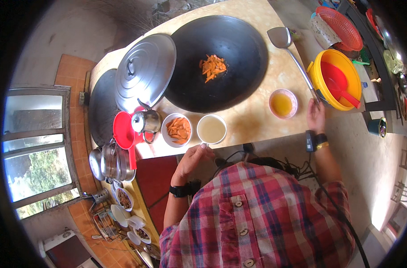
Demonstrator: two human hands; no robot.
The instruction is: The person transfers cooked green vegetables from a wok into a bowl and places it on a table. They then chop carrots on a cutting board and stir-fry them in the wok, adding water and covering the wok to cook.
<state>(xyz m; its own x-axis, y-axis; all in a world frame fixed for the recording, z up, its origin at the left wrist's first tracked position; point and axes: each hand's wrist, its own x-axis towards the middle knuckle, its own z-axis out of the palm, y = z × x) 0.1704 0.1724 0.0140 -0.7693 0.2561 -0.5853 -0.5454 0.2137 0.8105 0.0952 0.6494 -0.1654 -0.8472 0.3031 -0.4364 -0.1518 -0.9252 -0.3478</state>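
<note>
My left hand [193, 161] is closed at the short handle of a white cup [212, 129] of pale cloudy liquid at the counter's front edge. At the right, the fingers of my right hand [316, 117] close around the handle end of a long metal wok spatula [295, 58], its blade resting on the counter. In the large black wok [190, 58] lies a small heap of orange carrot slices [213, 68]. A white bowl [164, 129] beside the cup holds more carrot slices. A small bowl [284, 103] of yellow liquid sits below the spatula.
A large metal lid [145, 67] leans between the wok and a second wok [101, 107]. A small metal kettle [146, 121] and a red ladle [124, 130] stand left of the bowl. A yellow bucket [314, 71] with a red scoop [337, 82] is at the right.
</note>
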